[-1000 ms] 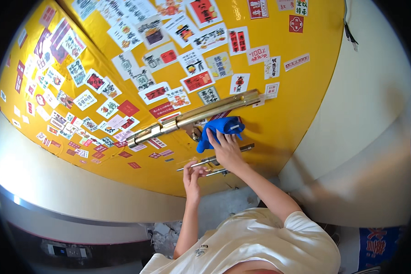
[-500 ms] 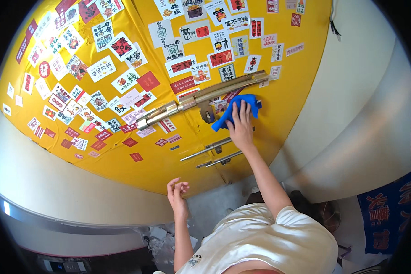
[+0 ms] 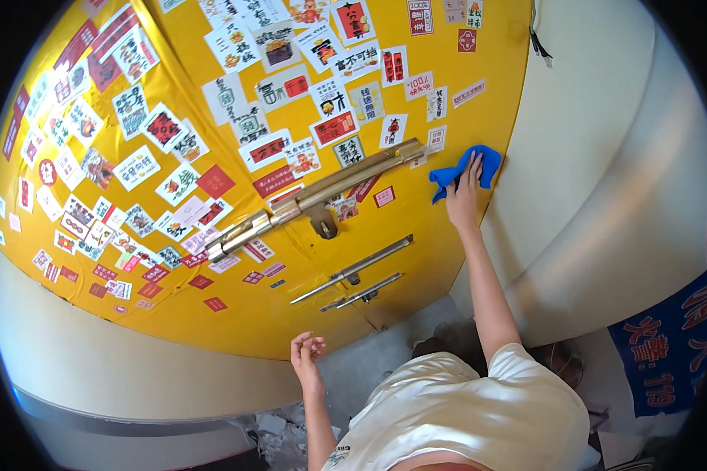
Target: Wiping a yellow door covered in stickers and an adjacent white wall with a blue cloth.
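Holding a crumpled blue cloth (image 3: 489, 166), the right hand (image 3: 463, 196) has moved right across the yellow door (image 3: 436, 231); the left hand (image 3: 306, 359) hangs half-open.

My count at the yellow door (image 3: 440, 245)
I have one left hand (image 3: 307, 363), one right hand (image 3: 463, 196), one blue cloth (image 3: 485, 163), one thick bolt (image 3: 322, 195) and, nearer me, two thin bars (image 3: 353, 272); far right, one dark cable (image 3: 539, 47); near right, one blue banner (image 3: 671, 359). Stickers (image 3: 215, 182) run to dozens, too crowded for me to number exactly.
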Demonstrator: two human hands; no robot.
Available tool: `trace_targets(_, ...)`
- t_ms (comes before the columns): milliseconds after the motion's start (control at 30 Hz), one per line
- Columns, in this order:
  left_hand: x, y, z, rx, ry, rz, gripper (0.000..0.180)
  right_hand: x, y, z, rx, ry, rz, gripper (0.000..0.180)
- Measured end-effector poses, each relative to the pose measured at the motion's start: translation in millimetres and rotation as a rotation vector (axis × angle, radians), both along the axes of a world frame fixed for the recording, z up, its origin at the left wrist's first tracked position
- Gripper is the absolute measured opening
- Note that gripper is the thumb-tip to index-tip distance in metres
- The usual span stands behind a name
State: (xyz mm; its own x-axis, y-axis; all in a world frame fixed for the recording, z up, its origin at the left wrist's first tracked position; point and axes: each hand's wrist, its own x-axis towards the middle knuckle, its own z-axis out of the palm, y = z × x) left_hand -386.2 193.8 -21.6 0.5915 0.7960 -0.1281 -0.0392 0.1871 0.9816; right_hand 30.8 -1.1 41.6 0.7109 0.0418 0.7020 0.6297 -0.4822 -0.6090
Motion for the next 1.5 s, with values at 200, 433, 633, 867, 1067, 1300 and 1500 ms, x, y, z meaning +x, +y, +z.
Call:
trace_targets(200,52,-6,16,0.057,-0.018,-0.04,0.021,28,-12,-12,0.024,0.002,-0.051,0.072)
trace_targets(433,110,-21,12,0.06,0.056,-0.042,0.023,73,-46,-52,0.146,0.074,-0.079,0.07)
trace_targets(633,154,-40,16,0.047,-0.002,-0.059,0.021,64,-70,-89,0.084,0.164,0.09,0.076)
trace_targets(867,172,-42,18,0.03,-0.017,-0.106,0.021,66,-49,-24,0.014,-0.115,-0.007,0.077)
trace_targets(1067,145,-14,6,0.013,-0.053,-0.111,0.022,50,-5,119,0.093,-0.404,0.046,0.069)
trace_targets(1300,88,23,10,-0.034,-0.021,-0.171,0.022,-58,94,171,0.092,-0.504,0.189,0.069)
trace_targets(1500,22,71,-16,-0.054,-0.022,-0.107,0.021,-163,186,145,-0.058,-0.509,0.198,0.073)
